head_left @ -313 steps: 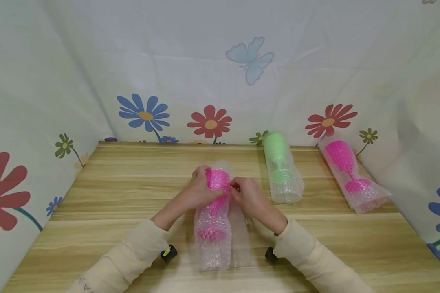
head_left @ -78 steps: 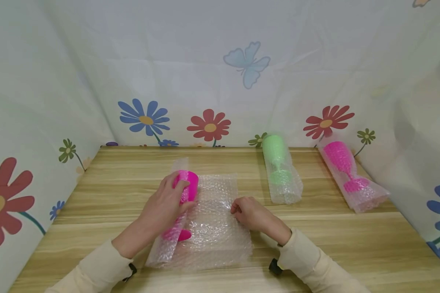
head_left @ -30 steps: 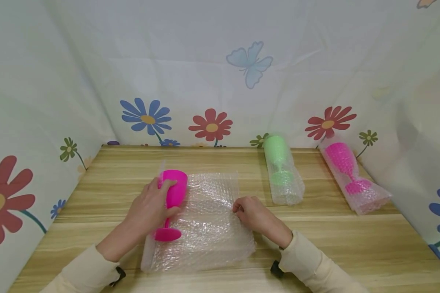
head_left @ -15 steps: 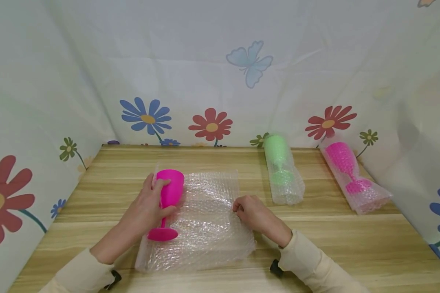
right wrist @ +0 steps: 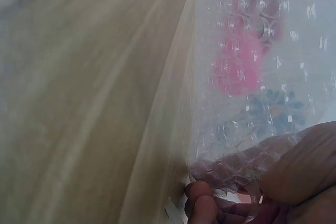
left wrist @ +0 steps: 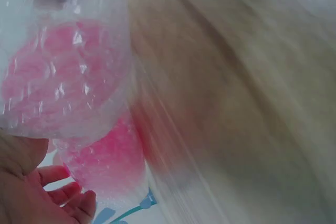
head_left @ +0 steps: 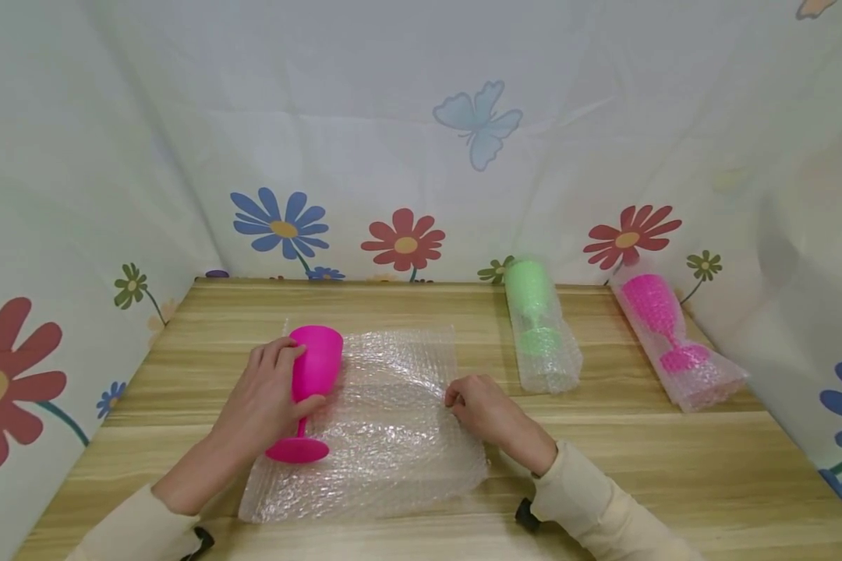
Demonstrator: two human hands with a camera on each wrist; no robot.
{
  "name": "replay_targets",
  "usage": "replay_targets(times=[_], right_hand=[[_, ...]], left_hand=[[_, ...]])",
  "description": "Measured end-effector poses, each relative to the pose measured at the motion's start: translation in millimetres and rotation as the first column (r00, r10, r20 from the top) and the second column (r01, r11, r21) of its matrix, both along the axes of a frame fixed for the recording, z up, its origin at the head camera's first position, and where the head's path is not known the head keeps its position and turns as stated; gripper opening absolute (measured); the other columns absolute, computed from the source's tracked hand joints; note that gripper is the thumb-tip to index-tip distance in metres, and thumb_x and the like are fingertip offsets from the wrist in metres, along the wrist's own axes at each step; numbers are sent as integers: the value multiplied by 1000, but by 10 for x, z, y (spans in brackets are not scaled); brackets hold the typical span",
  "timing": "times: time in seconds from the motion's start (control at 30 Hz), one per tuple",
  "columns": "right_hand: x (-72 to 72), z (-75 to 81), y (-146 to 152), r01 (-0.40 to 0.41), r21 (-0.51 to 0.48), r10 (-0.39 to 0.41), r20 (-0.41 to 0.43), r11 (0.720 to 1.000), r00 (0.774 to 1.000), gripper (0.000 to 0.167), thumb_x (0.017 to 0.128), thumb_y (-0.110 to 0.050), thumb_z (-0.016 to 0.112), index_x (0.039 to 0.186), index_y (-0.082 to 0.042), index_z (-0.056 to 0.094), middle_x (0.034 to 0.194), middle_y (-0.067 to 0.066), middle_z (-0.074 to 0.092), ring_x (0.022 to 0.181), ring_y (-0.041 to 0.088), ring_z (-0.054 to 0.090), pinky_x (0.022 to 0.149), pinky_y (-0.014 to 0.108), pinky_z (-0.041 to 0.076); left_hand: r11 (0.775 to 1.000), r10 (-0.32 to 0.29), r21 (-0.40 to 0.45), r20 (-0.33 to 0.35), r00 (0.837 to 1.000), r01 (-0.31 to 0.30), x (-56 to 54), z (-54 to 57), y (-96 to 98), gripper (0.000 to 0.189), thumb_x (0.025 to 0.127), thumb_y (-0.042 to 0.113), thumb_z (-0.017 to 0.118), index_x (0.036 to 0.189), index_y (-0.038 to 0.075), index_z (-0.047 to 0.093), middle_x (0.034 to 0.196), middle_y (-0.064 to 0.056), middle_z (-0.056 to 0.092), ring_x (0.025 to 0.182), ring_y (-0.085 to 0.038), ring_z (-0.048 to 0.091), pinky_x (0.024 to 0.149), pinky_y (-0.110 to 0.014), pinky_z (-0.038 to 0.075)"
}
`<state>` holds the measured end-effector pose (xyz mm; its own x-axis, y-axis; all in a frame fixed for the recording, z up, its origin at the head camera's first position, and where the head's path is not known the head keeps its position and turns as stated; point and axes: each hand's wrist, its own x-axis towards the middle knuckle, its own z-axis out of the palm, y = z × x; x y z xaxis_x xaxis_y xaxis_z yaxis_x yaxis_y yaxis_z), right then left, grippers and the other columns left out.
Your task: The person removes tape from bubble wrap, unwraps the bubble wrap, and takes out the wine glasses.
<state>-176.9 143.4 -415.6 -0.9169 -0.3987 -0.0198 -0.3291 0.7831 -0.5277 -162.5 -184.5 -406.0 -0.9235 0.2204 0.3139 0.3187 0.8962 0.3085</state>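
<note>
In the head view my left hand (head_left: 256,397) grips a bright pink plastic goblet (head_left: 318,365) by its bowl, thumb on the near side. The goblet lies with its bowl away from me and its round foot toward me, over the left part of a spread sheet of clear bubble wrap (head_left: 393,440). At the sheet's right edge, my right hand (head_left: 494,417) pinches the wrap between thumb and fingers; the right wrist view shows this edge held close to the tabletop. Through the wrap, the left wrist view shows the pink foot (left wrist: 63,77), blurred by bubbles.
A green goblet in bubble wrap (head_left: 531,292) lies at the back right of the wooden table (head_left: 252,304). Farther right is a pink goblet in bubble wrap (head_left: 652,304). Flower-printed cloth walls (head_left: 365,148) stand behind and at both sides.
Earlier the goblet was rolled up in the wrap. My left hand has since moved left with it, unrolling the sheet and baring the goblet. My right hand stays at the right edge.
</note>
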Motion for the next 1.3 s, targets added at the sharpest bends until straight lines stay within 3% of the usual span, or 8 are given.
replay_targets(times=[0.23, 0.5, 0.63, 0.8, 1.0, 1.17, 1.3], right_hand=[[13, -15, -2, 1, -11, -1, 8, 1000, 1000, 14, 91, 9, 67, 90, -3, 73, 83, 7, 70, 69, 15, 57, 60, 30, 51], [11, -36, 9, -3, -17, 3, -6, 1000, 1000, 13, 92, 8, 67, 90, -3, 73, 84, 7, 71, 68, 15, 57, 60, 31, 52], [10, -42, 11, -1, -15, 1, -5, 1000, 1000, 13, 92, 8, 67, 90, -4, 73, 85, 7, 70, 69, 15, 58, 60, 31, 52], [8, -45, 17, -2, -13, 1, -15, 1000, 1000, 14, 92, 9, 66, 90, -4, 73, 84, 7, 70, 69, 15, 57, 61, 31, 52], [14, -40, 23, -9, -14, 9, -26, 1000, 1000, 14, 92, 8, 67, 90, -4, 73, 84, 7, 70, 69, 15, 57, 60, 31, 51], [16, -35, 34, -13, -25, 12, -23, 1000, 1000, 14, 92, 9, 66, 90, -4, 73, 84, 7, 70, 68, 14, 57, 59, 29, 51], [15, -36, 39, -12, -20, 12, -23, 1000, 1000, 14, 92, 8, 66, 91, -4, 73, 85, 6, 70, 68, 13, 57, 59, 28, 51]], left_hand=[[1000, -8, -20, 13, 1000, 8, 7, -7, -58, 86, 77, 22, 93, 139, -13, 44, 141, -32, 44, 130, -48, 42, 92, -64, 53], [1000, 6, -5, 15, 1000, -6, 8, 40, -61, 84, 77, 17, 91, 135, -17, 42, 138, -34, 43, 126, -49, 41, 86, -63, 56], [1000, 5, 14, 37, 999, -6, 10, 36, -57, 88, 77, 16, 90, 145, -8, 39, 135, -33, 44, 124, -48, 42, 83, -62, 58], [998, -2, -62, 37, 999, 4, 19, 52, -74, 80, 79, 19, 89, 149, 9, 51, 137, -33, 45, 125, -50, 43, 85, -63, 57], [997, 26, -78, 92, 995, -19, 15, 95, -116, 71, 85, 22, 83, 145, 2, 51, 139, -36, 44, 126, -53, 43, 90, -66, 53], [997, 35, -68, 92, 995, -28, -4, 112, -151, 71, 88, 33, 83, 139, -2, 47, 130, -36, 50, 113, -51, 53, 81, -63, 58], [998, 58, -12, 106, 993, -58, -19, 99, -204, 65, 93, 32, 79, 135, -4, 46, 120, -33, 56, 103, -47, 58, 77, -61, 59]])
